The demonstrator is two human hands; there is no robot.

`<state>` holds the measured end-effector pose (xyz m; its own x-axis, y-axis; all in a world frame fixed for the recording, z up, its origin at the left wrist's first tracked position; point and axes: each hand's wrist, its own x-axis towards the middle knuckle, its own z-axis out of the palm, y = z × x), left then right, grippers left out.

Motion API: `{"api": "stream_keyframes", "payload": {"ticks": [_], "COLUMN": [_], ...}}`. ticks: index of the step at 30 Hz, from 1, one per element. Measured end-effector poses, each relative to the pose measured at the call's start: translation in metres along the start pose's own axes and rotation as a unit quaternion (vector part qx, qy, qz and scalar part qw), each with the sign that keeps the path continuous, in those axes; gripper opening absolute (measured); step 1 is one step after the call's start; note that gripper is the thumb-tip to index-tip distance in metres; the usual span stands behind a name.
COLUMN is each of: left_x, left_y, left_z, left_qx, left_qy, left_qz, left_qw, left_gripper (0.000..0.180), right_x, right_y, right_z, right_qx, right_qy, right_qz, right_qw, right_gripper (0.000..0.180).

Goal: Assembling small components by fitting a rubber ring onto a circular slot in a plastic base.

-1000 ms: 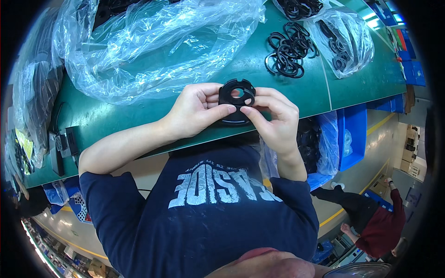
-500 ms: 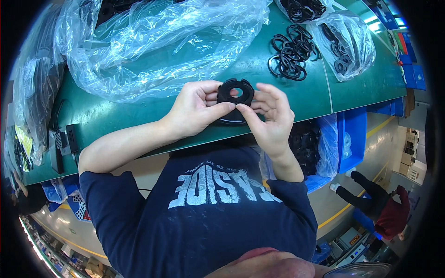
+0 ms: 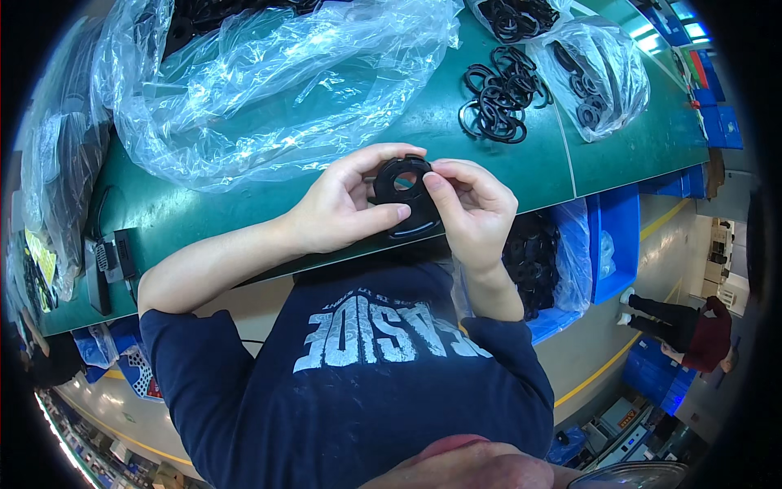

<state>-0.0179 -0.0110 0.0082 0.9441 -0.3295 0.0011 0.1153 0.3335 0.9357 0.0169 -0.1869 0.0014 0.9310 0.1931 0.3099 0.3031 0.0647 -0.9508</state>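
Observation:
Between my two hands, just above the table's near edge, is a black round part (image 3: 417,210) with a hole through its middle and notches on its rim. My left hand (image 3: 342,202) grips its left side, thumb across the lower front and fingers curled behind. The thumb and fingers of my right hand (image 3: 474,202) pinch its upper right edge. A loose pile of black rings (image 3: 503,94) lies on the green table (image 3: 285,175) beyond my right hand.
A large clear plastic bag (image 3: 269,106) with black parts spreads over the far left. Bagged rings (image 3: 599,81) lie at the far right. Below the table's right edge stands a blue bin (image 3: 615,244) beside more black parts (image 3: 531,261). A person (image 3: 692,330) stands in the aisle.
My right hand has moved from the lower edge of the black part to its upper right edge. The part has turned and tilted. My left thumb sits lower.

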Motion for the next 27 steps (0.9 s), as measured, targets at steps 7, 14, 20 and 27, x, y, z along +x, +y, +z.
{"api": "stream_keyframes", "payload": {"ticks": [7, 14, 20, 27], "left_x": [0.002, 0.003, 0.002, 0.0], "left_y": [0.009, 0.01, 0.012, 0.012], "left_z": [0.0, 0.0, 0.001, -0.002], "left_qx": [0.068, 0.069, 0.152, 0.157], "left_qy": [0.035, 0.064, 0.104, 0.119], "left_qz": [-0.03, -0.027, 0.018, -0.015], "left_qw": [0.997, 0.995, 0.983, 0.98], "left_gripper": [0.03, 0.023, 0.017, 0.018], "right_x": [0.002, -0.001, -0.002, -0.004], "right_y": [-0.003, -0.002, -0.003, 0.004], "right_z": [-0.003, 0.001, 0.004, 0.004], "right_qx": [-0.071, -0.078, 0.017, 0.086], "right_qy": [-0.036, -0.048, -0.063, -0.098], "right_qz": [-0.075, -0.108, 0.038, 0.081], "right_qw": [0.994, 0.99, 0.997, 0.988], "right_gripper": [0.01, 0.012, 0.015, 0.01]}}
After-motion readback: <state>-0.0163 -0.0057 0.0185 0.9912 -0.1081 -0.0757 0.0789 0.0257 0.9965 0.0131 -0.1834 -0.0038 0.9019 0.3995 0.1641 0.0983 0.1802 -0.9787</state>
